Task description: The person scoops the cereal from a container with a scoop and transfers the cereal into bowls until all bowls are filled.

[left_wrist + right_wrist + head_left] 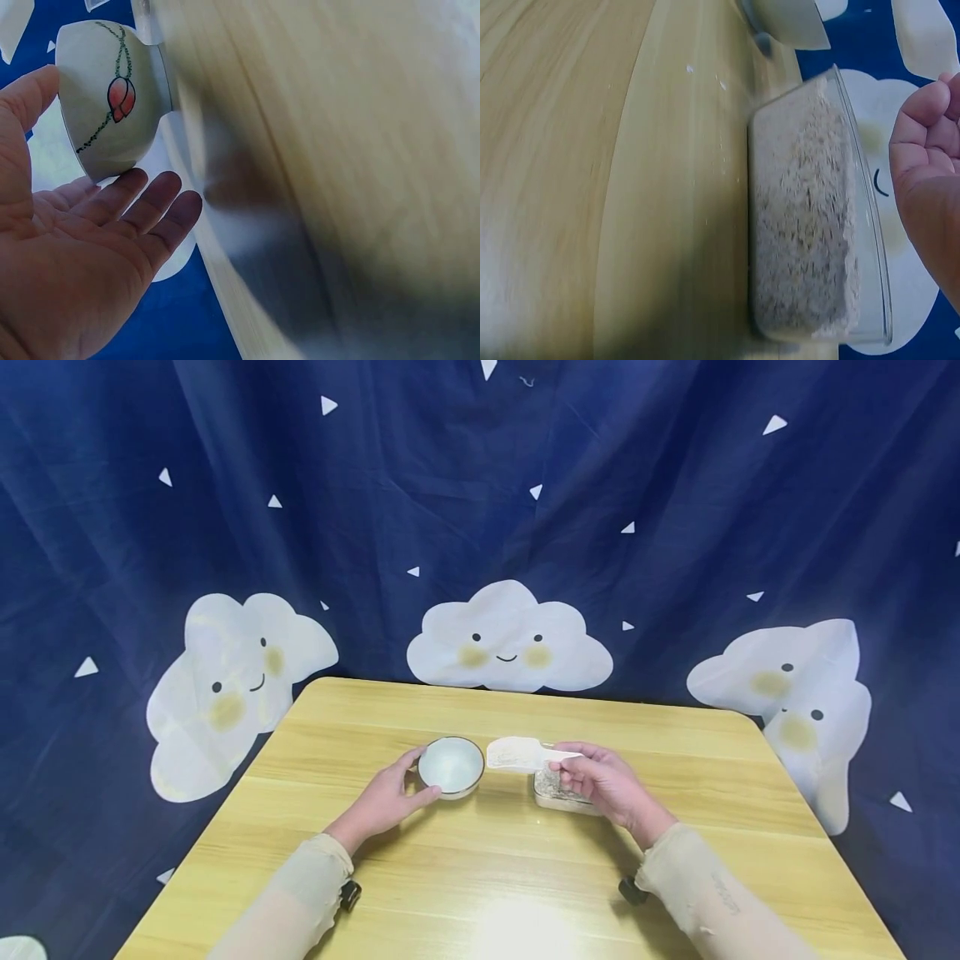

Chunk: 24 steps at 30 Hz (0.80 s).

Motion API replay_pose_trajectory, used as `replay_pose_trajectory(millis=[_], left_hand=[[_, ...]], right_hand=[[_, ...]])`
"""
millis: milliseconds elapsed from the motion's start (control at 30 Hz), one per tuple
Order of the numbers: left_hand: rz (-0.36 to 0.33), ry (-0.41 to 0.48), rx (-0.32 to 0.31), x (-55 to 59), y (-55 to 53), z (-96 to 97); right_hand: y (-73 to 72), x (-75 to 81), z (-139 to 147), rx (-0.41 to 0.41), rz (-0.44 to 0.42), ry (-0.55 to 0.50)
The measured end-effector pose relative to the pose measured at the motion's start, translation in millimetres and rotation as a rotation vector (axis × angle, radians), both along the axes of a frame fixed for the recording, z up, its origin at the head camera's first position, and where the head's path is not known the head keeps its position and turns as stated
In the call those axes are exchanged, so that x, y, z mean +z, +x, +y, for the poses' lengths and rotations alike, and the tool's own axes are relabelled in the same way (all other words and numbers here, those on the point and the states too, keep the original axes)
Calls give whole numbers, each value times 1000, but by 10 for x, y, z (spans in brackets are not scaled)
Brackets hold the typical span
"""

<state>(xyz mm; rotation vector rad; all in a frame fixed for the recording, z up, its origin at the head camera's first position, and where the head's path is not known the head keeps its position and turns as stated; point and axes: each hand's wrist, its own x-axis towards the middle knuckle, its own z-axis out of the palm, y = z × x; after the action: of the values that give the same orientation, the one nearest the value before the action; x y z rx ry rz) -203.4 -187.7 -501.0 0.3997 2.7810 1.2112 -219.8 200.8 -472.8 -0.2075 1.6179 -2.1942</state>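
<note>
A round bowl point(452, 766) with a pale inside and a dark rim stands on the table; its outside shows a red bud with green stems point(121, 99). My left hand point(384, 803) holds it from the left, thumb at the near side and fingers at the far side. In my right hand point(609, 783) is the handle of a flat white scoop point(513, 753), pinched between thumb and fingers. The scoop carries pale grains and points left toward the bowl. Below the right hand sits a clear rectangular container point(802, 217) filled with pale, speckled grains.
The wood-grain table point(450, 877) has rounded far corners. Behind it hangs a dark blue curtain point(480, 527) with white clouds and triangles. A few small pale bits point(721, 84) lie on the tabletop beside the container.
</note>
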Motion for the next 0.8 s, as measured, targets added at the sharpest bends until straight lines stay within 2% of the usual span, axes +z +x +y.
replay_pose_trajectory(millis=[300,800], left_hand=[[-9,1,3,-15,-13,-3],[-4,-3,7,-26,2,-13]], right_hand=[[-41,-18,-227,-44,-1,74],[-45,61,-544,-120,29,273]])
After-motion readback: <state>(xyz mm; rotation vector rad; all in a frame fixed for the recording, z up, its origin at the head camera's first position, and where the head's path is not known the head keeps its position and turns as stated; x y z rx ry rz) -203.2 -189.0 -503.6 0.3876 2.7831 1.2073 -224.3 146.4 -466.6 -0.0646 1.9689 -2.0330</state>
